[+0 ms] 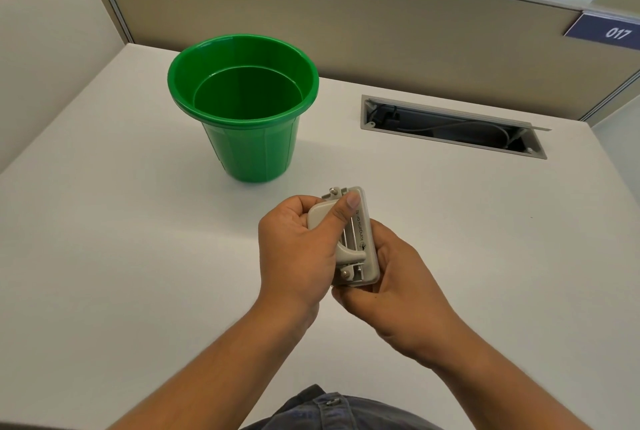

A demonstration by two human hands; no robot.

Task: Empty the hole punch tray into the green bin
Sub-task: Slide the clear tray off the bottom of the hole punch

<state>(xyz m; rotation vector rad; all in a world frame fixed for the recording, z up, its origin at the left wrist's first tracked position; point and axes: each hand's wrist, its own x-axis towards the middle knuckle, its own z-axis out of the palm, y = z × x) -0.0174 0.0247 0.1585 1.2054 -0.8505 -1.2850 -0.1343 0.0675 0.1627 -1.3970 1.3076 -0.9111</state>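
A beige hole punch [360, 242] is held above the white desk, a little nearer to me than the bin. My left hand [298, 249] grips its lever side, thumb laid across the top. My right hand [398, 291] cups its base from below and from the right. Its underside tray is hidden by my fingers. The green bin [242, 139] stands upright on the desk beyond my hands, open at the top, with nothing visible inside.
The white desk [121, 239] spreads to all sides. An open cable slot [450, 126] with wires is set into it at the right rear. Beige partition walls [346, 24] close the back and left; a blue "017" sign [606, 30] hangs at the right.
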